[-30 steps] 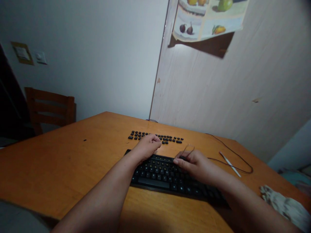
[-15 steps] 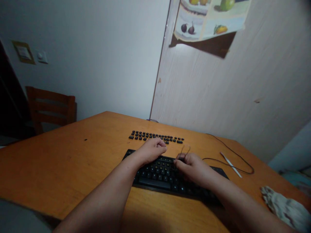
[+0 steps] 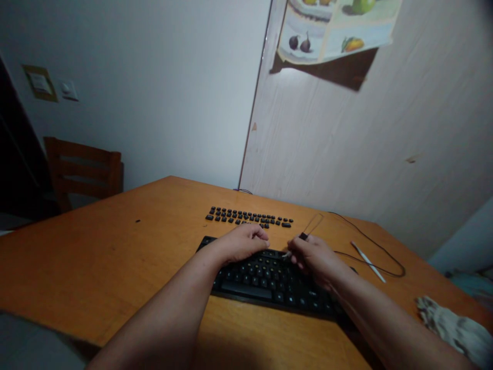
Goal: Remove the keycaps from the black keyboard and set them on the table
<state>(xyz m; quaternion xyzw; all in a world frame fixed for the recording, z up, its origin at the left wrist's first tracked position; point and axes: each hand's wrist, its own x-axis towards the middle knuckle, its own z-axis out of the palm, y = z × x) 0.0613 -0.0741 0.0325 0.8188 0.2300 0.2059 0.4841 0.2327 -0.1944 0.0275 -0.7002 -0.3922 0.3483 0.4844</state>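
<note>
Right hand (image 3: 314,258) has rotated since the earlier frame: the wire keycap puller (image 3: 304,236) pinched in its fingers now leans, loop up and to the right, lower end near the upper rows of the black keyboard (image 3: 269,280). Left hand (image 3: 243,242) lies over the keyboard's far edge, fingers curled; any grip cannot be determined. Bare, smooth wooden table (image 3: 115,257) extends left of the keyboard. Loose, blocky keycaps (image 3: 240,216) form rows just beyond.

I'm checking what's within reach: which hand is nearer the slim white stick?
Right: the right hand is left of the stick; the left hand is farther left, at the far edge of the black rectangular keyboard.
</note>
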